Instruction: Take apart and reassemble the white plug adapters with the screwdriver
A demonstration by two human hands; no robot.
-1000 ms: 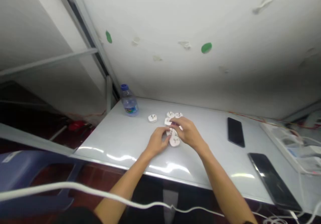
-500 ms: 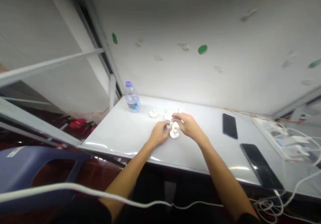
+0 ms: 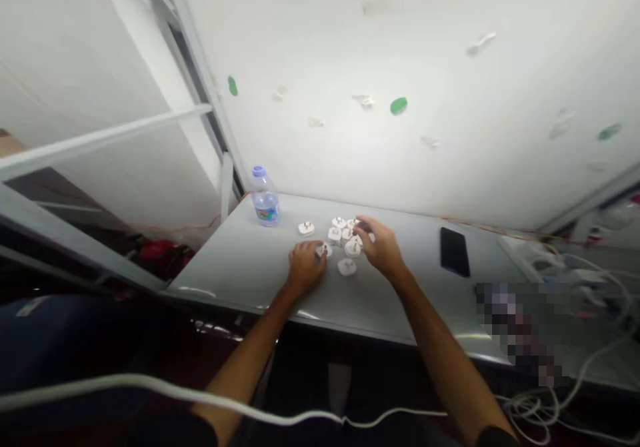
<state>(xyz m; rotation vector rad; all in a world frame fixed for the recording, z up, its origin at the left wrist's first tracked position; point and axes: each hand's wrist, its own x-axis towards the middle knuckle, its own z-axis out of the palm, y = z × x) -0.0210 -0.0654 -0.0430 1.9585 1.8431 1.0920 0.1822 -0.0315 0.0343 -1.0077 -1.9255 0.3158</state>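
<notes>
Several small white plug adapters (image 3: 346,235) lie in a cluster on a white table (image 3: 240,267). One adapter (image 3: 347,267) sits alone nearer to me, and another (image 3: 306,228) lies apart to the left. My left hand (image 3: 305,267) rests on the table with its fingers curled onto an adapter (image 3: 324,250). My right hand (image 3: 380,247) hovers over the right side of the cluster, fingers bent down onto an adapter there.
A small water bottle (image 3: 264,199) with a blue cap stands at the table's back left. A black phone (image 3: 454,252) lies to the right. White chargers and cables (image 3: 575,280) crowd the far right. A white cable (image 3: 200,397) runs across in front of me.
My hands have parted: the left has slid a little left, the right has gone back over the cluster. More adapters show between them. The camera has tilted and shifted.
</notes>
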